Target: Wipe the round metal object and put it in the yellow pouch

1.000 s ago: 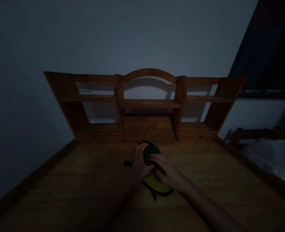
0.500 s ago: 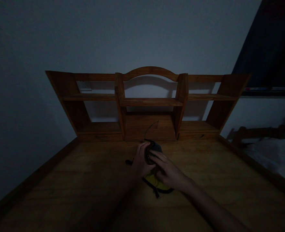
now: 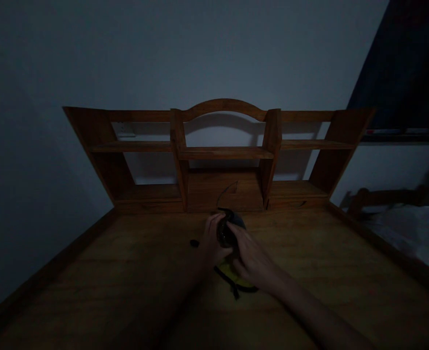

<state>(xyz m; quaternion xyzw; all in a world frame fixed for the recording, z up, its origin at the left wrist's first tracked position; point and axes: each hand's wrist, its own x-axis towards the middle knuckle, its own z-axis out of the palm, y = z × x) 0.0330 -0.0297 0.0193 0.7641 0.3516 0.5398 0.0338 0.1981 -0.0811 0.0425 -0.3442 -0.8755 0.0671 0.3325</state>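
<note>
The scene is very dim. Both hands meet over a small dark rounded object (image 3: 226, 231) on the wooden desk (image 3: 127, 272). My left hand (image 3: 211, 244) curls around its left side. My right hand (image 3: 249, 256) lies over its right side with fingers bent onto it. Under the hands lies a yellow piece with black straps (image 3: 236, 284); a thin dark cord rises from the object toward the shelf. I cannot tell what the object is.
A wooden hutch shelf (image 3: 221, 154) with an arched top stands at the back of the desk against a pale wall. A raised wooden rim edges the desk on both sides. To the right are a bed with pale bedding (image 3: 411, 233) and a dark panel.
My hands have shifted slightly on the dark object, the right hand closing in over it. The view has drifted a little; nothing else moved.
</note>
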